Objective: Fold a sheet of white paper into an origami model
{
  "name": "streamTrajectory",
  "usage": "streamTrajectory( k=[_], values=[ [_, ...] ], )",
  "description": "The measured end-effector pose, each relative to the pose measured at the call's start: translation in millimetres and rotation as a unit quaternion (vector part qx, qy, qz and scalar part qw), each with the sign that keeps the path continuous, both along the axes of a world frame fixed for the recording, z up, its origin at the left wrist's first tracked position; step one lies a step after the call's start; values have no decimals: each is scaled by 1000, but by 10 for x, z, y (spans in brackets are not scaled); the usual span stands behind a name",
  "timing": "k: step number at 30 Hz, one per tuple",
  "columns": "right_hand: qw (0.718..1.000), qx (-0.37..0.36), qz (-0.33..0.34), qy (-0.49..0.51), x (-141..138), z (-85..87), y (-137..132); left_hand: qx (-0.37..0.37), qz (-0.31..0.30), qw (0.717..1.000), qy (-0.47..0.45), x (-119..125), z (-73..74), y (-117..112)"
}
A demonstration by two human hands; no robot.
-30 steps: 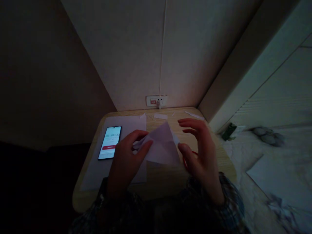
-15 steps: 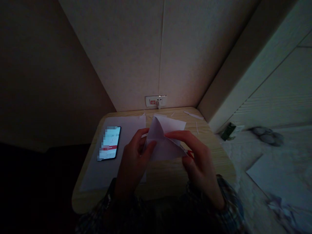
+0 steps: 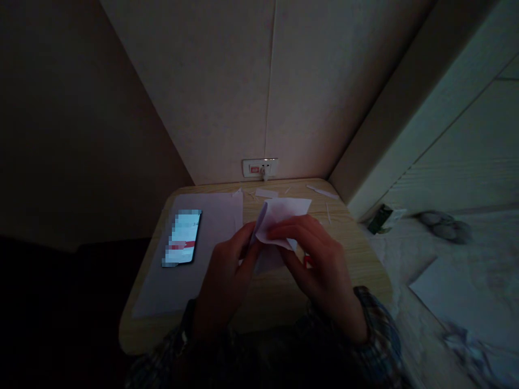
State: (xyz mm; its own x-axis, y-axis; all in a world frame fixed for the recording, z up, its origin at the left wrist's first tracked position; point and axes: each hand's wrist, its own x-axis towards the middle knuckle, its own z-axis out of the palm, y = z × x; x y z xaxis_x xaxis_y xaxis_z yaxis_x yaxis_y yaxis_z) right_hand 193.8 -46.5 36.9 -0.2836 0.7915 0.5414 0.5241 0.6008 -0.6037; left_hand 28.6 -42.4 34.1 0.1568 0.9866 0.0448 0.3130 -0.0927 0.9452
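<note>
no legible text anywhere

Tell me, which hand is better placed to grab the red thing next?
Probably the right hand: the red thing shows close beside its thumb, while the left hand is farther away. Both hands are on the folded paper.

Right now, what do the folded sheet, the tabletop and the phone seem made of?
Folded sheet: probably matte paper, judging by its thin edges and folds.
Tabletop: dull wood or laminate; pale grain shows, but I can't tell which.
Phone: probably a smooth glass front, since its flat screen glows.
</note>
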Motion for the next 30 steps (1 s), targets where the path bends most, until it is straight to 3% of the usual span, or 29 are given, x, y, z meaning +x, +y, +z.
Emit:
streamTrajectory(
  k=[22,30],
  values=[
    [996,10,-38,-81,-80,34,45,8,-54,998,18,40,10,-4],
    [998,-15,-51,-32,-82,10,-20,-25,59,992,-106,55,-34,16]
  ],
)
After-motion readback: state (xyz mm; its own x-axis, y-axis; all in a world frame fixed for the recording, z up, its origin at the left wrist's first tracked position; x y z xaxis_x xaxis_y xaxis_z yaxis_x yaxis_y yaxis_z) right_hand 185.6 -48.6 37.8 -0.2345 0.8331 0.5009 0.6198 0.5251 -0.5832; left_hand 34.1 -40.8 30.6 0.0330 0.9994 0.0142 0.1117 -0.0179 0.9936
